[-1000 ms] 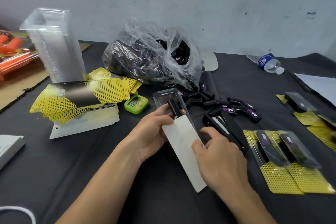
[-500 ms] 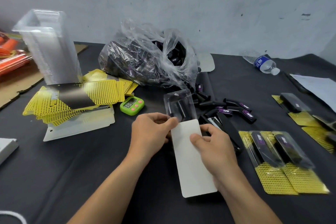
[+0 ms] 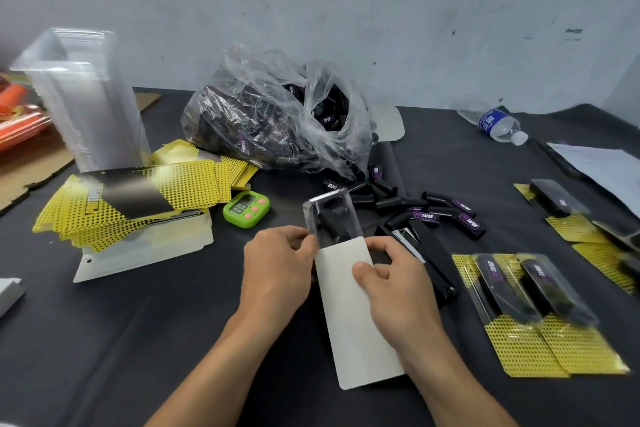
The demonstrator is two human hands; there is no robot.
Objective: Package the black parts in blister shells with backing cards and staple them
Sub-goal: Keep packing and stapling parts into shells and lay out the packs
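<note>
My left hand (image 3: pixel 277 267) grips the left edge of a clear blister shell (image 3: pixel 329 215) with a black part (image 3: pixel 333 226) inside it. My right hand (image 3: pixel 391 284) pinches a backing card (image 3: pixel 349 322), white side up, thumb on top. The card's far end sits partly inside the shell. A black stapler (image 3: pixel 433 260) lies just right of my right hand. Loose black parts (image 3: pixel 433 210) are scattered behind it. Two finished packs (image 3: pixel 533 308) on yellow cards lie at the right.
A plastic bag of black parts (image 3: pixel 277 125) sits at the back centre. A tall stack of clear shells (image 3: pixel 83 100) and a pile of yellow cards (image 3: pixel 138 198) are at the left, with a green timer (image 3: pixel 246 208) beside them. A water bottle (image 3: pixel 498 125) and more packs (image 3: pixel 571 215) lie far right.
The shell and card have turned from slanted to nearly straight in front of me. The card has slid further into the shell. My right thumb moved onto the card's face.
</note>
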